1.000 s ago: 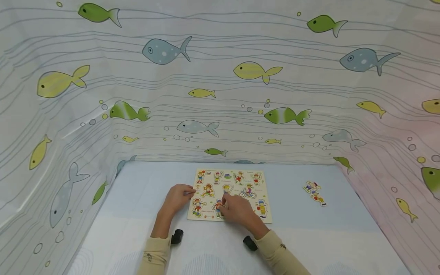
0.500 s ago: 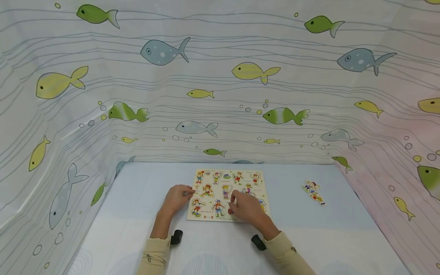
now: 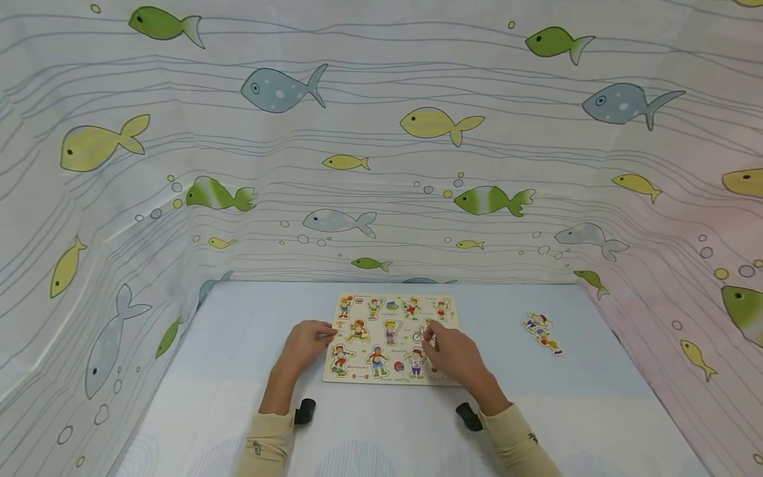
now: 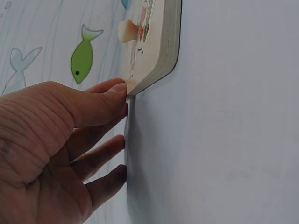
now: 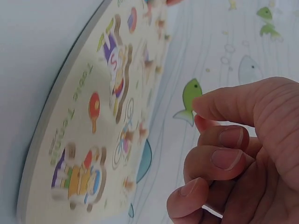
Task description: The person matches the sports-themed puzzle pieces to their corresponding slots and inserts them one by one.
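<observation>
A cream peg-puzzle board (image 3: 363,351) lies on the table, covered with small sports figures that have knobs. At its left edge my left hand (image 3: 306,341) touches the rim with thumb and index tips; in the left wrist view its other fingertips rest on the table. Over the board's right part hovers my right hand (image 3: 456,358), near the bicycle figure (image 3: 418,336), which it partly hides. Its fingers (image 5: 217,161) are loosely bent, with no piece visible between them. The figure with an S shirt (image 3: 416,364) sits near the board's front edge.
Two loose puzzle figures (image 3: 541,332) lie close together on the table, to the right of the board. A fish-patterned curtain (image 3: 357,199) rises behind the table and along both sides. Dark wrist devices sit by both wrists.
My right hand has moved right across the board, away from the roller-skating figure, uncovering it and the S-shirt figure. My left hand has stayed at the board's left edge.
</observation>
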